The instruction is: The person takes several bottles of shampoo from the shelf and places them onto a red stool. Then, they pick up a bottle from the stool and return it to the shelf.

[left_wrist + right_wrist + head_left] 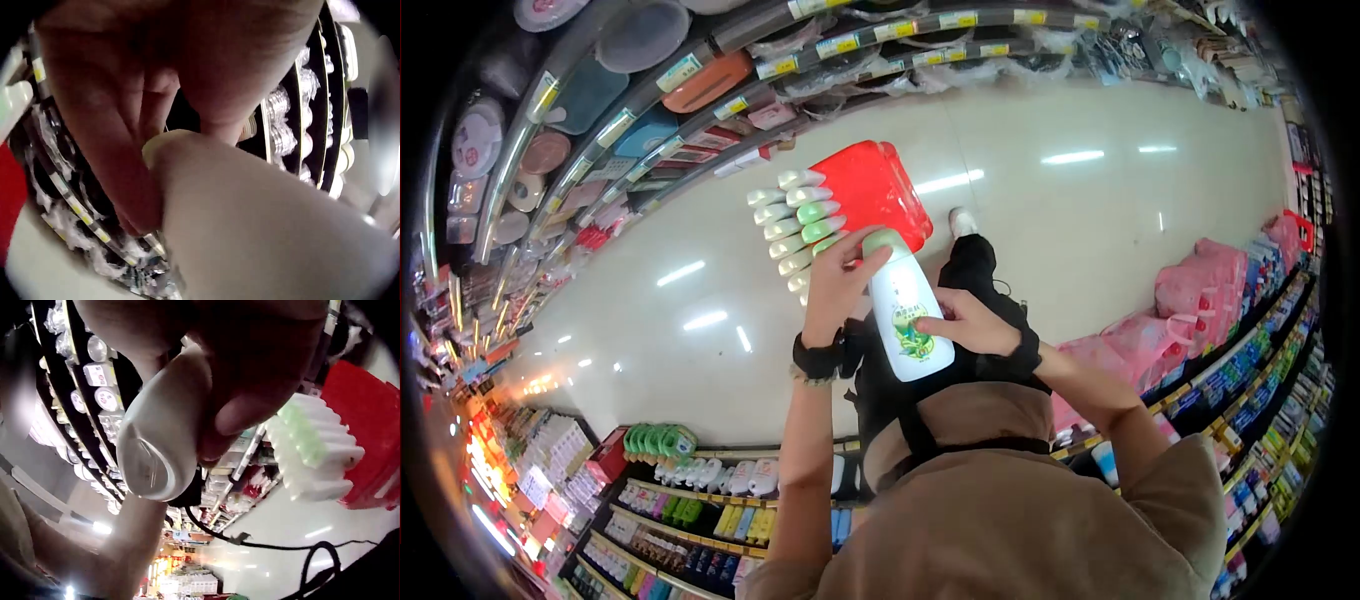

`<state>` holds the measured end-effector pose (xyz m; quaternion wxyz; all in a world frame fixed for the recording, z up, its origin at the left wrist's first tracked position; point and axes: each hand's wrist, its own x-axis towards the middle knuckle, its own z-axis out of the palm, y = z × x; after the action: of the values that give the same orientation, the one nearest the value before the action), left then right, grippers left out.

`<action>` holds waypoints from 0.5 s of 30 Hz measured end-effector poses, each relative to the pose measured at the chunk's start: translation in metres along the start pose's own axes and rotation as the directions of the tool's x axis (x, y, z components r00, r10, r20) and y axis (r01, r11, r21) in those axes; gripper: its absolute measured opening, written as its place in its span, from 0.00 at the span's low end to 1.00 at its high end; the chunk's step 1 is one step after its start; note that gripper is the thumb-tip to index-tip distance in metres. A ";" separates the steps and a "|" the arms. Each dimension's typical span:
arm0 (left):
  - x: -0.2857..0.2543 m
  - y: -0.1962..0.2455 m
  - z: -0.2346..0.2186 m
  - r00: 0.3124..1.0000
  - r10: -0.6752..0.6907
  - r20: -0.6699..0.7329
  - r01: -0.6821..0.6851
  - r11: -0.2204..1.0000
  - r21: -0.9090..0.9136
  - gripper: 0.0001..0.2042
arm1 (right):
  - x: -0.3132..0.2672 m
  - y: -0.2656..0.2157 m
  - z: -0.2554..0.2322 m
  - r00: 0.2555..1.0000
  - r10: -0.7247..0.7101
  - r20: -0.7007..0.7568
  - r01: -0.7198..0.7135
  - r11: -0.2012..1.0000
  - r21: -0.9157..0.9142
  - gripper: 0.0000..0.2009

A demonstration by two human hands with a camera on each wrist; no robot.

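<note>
A white plastic bottle [912, 335] with a pale green cap [885, 243] and a green fruit label is held in front of the person's body. My left hand [835, 285] grips it at the cap end, the thumb across the cap. On the bottle's lower half, my right hand [980, 325] holds the side, with the thumb over the label. From below, the right wrist view shows the bottle's base [149, 469] between the hands. In the left wrist view, the fingers and thumb pinch around the yellowish cap [164, 144].
A red plastic container [875, 190] stands on the floor ahead, with rows of white and green bottles [785, 228] beside it. Curved shelves of goods [700, 80] run along the far side. Stocked shelves [700, 500] and pink bags [1160, 330] lie nearer the person.
</note>
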<state>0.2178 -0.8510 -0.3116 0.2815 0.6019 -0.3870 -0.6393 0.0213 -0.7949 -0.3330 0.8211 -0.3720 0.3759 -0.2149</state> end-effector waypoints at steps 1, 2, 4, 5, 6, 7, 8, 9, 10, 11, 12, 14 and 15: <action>-0.003 0.011 0.007 0.997 -0.058 0.056 0.059 0.998 -0.032 0.22 | -0.006 -0.009 -0.011 0.999 -0.023 -0.037 0.017 0.991 -0.135 0.21; -0.009 0.022 0.019 0.998 -0.033 0.054 0.039 0.993 -0.113 0.25 | -0.013 -0.021 -0.022 0.999 -0.031 -0.035 0.025 0.984 -0.177 0.21; -0.020 0.042 0.046 0.999 0.025 0.045 -0.012 0.964 -0.266 0.30 | -0.028 -0.053 -0.043 0.998 -0.058 -0.030 0.048 0.964 -0.260 0.20; -0.022 0.047 0.055 0.997 0.011 0.076 0.013 0.951 -0.308 0.36 | -0.034 -0.068 -0.050 0.993 -0.117 -0.030 0.105 0.960 -0.259 0.19; -0.026 0.052 0.067 0.997 0.047 0.067 -0.024 0.950 -0.310 0.35 | -0.039 -0.077 -0.060 0.991 -0.128 -0.024 0.118 0.960 -0.254 0.18; -0.028 0.056 0.079 0.993 0.106 0.061 -0.081 0.942 -0.327 0.32 | -0.044 -0.090 -0.068 0.992 -0.125 -0.012 0.117 0.957 -0.267 0.18; -0.029 0.060 0.092 0.985 0.165 0.053 -0.137 0.929 -0.343 0.29 | -0.047 -0.100 -0.076 0.993 -0.121 0.001 0.117 0.952 -0.281 0.18; -0.030 0.059 0.103 0.984 0.172 0.052 -0.145 0.931 -0.334 0.26 | -0.050 -0.106 -0.085 0.989 -0.148 0.013 0.145 0.936 -0.322 0.19; -0.029 0.054 0.113 0.982 0.180 0.051 -0.154 0.933 -0.326 0.23 | -0.053 -0.114 -0.090 0.984 -0.176 0.015 0.170 0.922 -0.349 0.19; -0.029 0.052 0.122 0.981 0.186 0.050 -0.161 0.934 -0.318 0.20 | -0.057 -0.124 -0.094 0.979 -0.202 0.018 0.194 0.907 -0.375 0.19; -0.031 0.055 0.131 0.985 0.166 0.041 -0.145 0.939 -0.310 0.18 | -0.060 -0.131 -0.098 0.974 -0.226 0.023 0.216 0.891 -0.400 0.19; -0.034 0.058 0.145 0.992 0.124 0.017 -0.113 0.947 -0.299 0.14 | -0.065 -0.137 -0.103 0.972 -0.235 0.024 0.223 0.879 -0.421 0.18; -0.035 0.051 0.151 0.986 0.164 -0.014 -0.162 0.954 -0.251 0.14 | -0.067 -0.138 -0.104 0.972 -0.235 0.029 0.224 0.874 -0.431 0.18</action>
<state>0.0673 -0.8264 -0.2538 0.4056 0.5252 -0.3523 -0.6600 -0.1119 -0.8864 -0.2418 0.6823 -0.5837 0.3773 -0.2266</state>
